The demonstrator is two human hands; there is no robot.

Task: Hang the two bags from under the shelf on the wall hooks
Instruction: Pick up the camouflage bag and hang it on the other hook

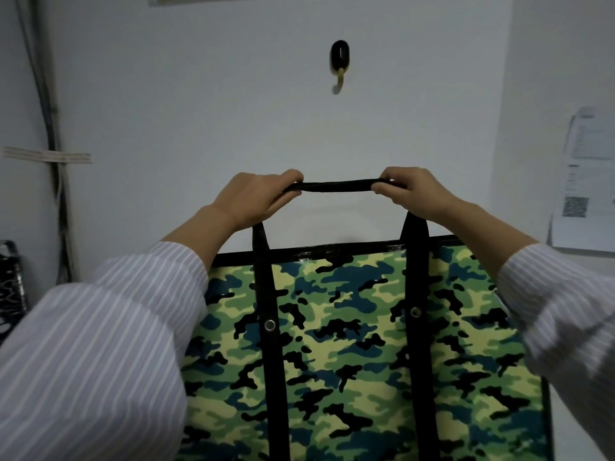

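Note:
A large green camouflage bag [349, 354] with black trim hangs in front of me, held up by its black strap handle [336, 186]. My left hand [256, 197] grips the handle's left end and my right hand [412, 191] grips its right end, so the strap is stretched level between them. A black wall hook [339, 61] with a yellowish prong sits on the white wall straight above the handle, well apart from it. Nothing hangs on the hook. No second bag is in view.
Cables [50, 128] run down the left wall, held by a strip of tape [46, 156]. Printed papers with a QR code [582, 184] are stuck on the right wall. A dark patterned object [10, 287] shows at the left edge.

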